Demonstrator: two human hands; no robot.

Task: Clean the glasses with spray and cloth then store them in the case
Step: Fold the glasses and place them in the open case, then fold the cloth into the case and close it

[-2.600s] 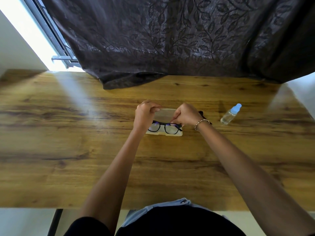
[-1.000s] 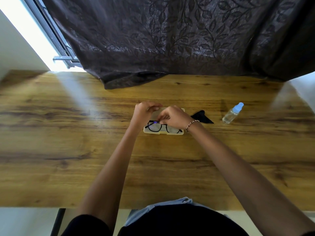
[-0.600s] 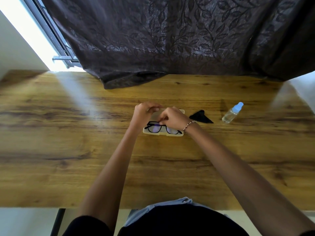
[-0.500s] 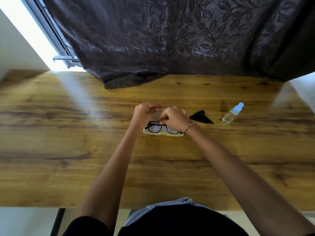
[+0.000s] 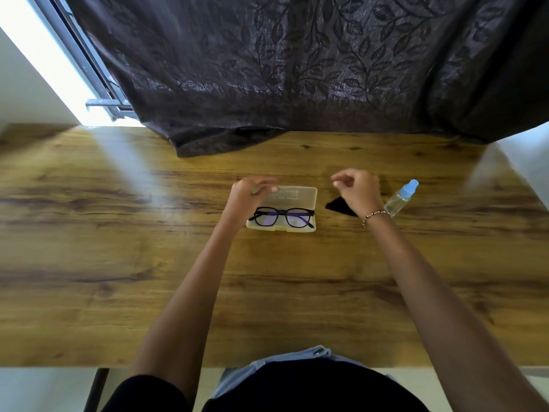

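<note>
Black-framed glasses lie folded in the lower half of a translucent cream case on the wooden table. The case lid stands open behind them. My left hand grips the lid's left end, fingers curled over its top edge. My right hand hovers to the right of the case with fingers loosely curled, holding nothing. A black cloth lies under that hand, partly hidden by it. A clear spray bottle with a blue cap lies tilted at the right.
A dark leaf-patterned curtain hangs over the table's far edge. A bright window frame sits at the far left. The near table edge runs just in front of my body.
My right hand has left the glasses and moved right, off the case, to above the cloth. The glasses now lie in the case. My left hand still holds the lid.
</note>
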